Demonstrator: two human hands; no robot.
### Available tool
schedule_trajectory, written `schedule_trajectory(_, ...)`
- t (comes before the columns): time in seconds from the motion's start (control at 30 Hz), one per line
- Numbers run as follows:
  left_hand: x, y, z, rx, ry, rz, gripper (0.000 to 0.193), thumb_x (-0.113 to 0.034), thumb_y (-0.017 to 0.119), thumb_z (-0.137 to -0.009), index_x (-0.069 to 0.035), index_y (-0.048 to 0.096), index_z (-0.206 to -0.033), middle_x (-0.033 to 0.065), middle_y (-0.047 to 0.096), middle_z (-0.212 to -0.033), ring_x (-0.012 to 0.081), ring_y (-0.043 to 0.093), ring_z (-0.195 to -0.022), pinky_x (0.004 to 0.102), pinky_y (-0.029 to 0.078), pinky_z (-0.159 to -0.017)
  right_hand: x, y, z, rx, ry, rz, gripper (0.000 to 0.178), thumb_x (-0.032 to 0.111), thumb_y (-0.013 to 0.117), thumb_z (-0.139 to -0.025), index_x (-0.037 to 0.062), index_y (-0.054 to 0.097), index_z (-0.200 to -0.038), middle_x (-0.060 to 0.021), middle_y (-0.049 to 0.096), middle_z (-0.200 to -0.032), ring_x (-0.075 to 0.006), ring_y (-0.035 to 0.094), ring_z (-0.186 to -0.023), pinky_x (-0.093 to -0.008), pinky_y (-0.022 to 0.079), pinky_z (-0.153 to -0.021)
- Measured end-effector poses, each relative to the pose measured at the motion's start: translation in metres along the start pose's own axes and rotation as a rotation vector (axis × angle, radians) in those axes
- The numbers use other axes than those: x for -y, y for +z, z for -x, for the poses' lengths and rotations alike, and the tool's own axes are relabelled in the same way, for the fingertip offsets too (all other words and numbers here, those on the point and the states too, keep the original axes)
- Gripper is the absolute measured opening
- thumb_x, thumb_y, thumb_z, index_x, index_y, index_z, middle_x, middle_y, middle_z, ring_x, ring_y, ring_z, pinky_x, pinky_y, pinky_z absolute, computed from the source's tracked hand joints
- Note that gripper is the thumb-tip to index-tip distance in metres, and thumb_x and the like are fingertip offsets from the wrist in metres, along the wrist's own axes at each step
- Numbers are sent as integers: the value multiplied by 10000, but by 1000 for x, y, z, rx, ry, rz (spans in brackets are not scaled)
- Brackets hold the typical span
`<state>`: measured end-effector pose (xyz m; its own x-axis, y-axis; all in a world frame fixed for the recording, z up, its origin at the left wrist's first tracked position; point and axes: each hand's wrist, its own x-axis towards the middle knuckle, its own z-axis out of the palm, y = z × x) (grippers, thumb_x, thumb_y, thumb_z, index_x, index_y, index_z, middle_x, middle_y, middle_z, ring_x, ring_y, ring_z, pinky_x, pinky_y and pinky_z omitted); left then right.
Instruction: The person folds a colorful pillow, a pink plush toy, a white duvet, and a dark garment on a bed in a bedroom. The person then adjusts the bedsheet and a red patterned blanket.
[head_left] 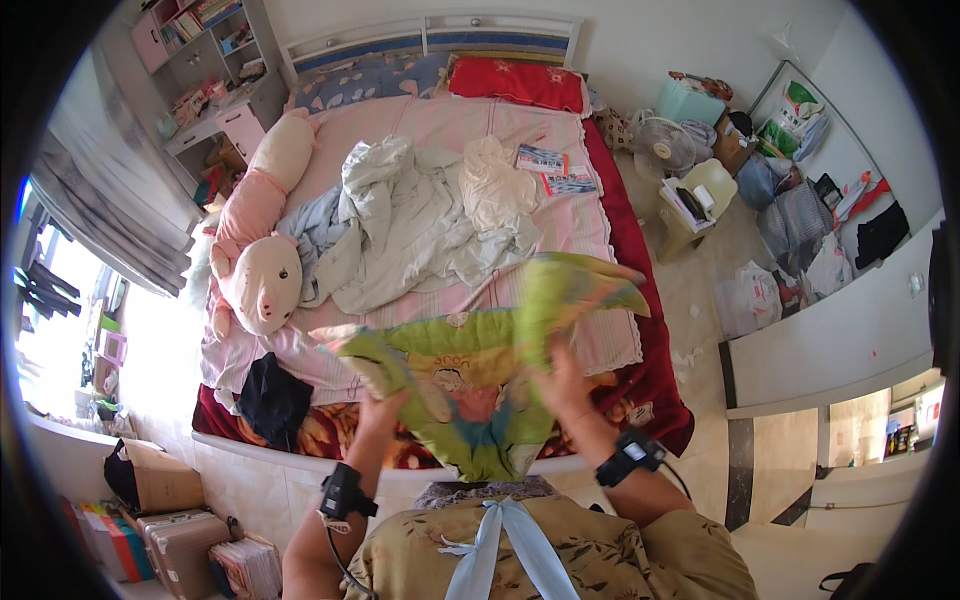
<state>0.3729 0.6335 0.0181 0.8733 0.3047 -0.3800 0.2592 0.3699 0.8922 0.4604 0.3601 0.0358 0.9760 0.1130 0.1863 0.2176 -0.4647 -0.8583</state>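
Observation:
A green cloth with a colourful cartoon print hangs between my two hands over the near edge of the bed. My left hand is closed on its left side. On the other side my right hand grips the cloth, whose raised right part is smeared by motion. The lower end of the cloth dips toward my lap. Beyond it lies a crumpled pale grey-green cover, with a cream cloth bunched beside it. A dark garment rests on the bed's near left corner.
The bed has a pink striped sheet over a red blanket. A long plush pig lies along its left side, a red pillow at the head. To the right stand a fan, a stool and bags; suitcases sit lower left.

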Motion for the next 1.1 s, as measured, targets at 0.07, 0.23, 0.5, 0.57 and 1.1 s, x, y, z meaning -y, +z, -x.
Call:
schedule_trajectory(0.07, -1, 35, 5, 216, 68, -26, 339, -2, 562, -732, -4, 510, -1068, 73, 565, -993, 175, 539, -915, 300, 446, -778, 46, 32, 18, 227, -157, -82, 423, 90, 629, -713, 36, 476, -1104, -192, 533, -1034, -354, 515, -954, -374, 424, -777)
schedule_trajectory(0.23, -16, 31, 17, 304, 8, -146, 299, -30, 511, -791, 9, 511, -1087, 80, 574, -1017, 173, 555, -911, 298, 443, -792, 72, 50, 33, 297, -158, -96, 556, 4, 587, -655, 90, 438, -1183, -178, 549, -1035, -357, 505, -982, -396, 433, -772)
schedule_trajectory(0.5, -11, -2, 34, 411, -230, 333, 510, -367, 466, -882, -49, 335, -1258, 97, 438, -1225, 241, 471, -1095, 414, 428, -876, 61, 63, 45, 544, -362, -34, 544, 2, 547, -693, 120, 445, -1214, -159, 556, -1078, -305, 553, -963, -346, 455, -784)
schedule_trajectory(0.57, -13, -18, 36, 404, -285, 471, 607, -481, 423, -869, -60, 310, -1293, 109, 402, -1278, 274, 412, -1164, 466, 386, -914, 61, 70, 54, 613, -422, -85, 543, -1, 535, -693, 117, 446, -1216, -145, 551, -1100, -301, 552, -972, -340, 454, -794)
schedule_trajectory(1.1, -22, -33, 47, 9, -104, 63, 556, 40, 420, -728, -89, 328, -1261, 151, 494, -1117, 313, 549, -981, 435, 516, -764, 51, 91, 93, 715, -573, 98, 537, -2, 482, -678, 61, 420, -1207, -114, 448, -1233, -315, 482, -1057, -381, 431, -844)
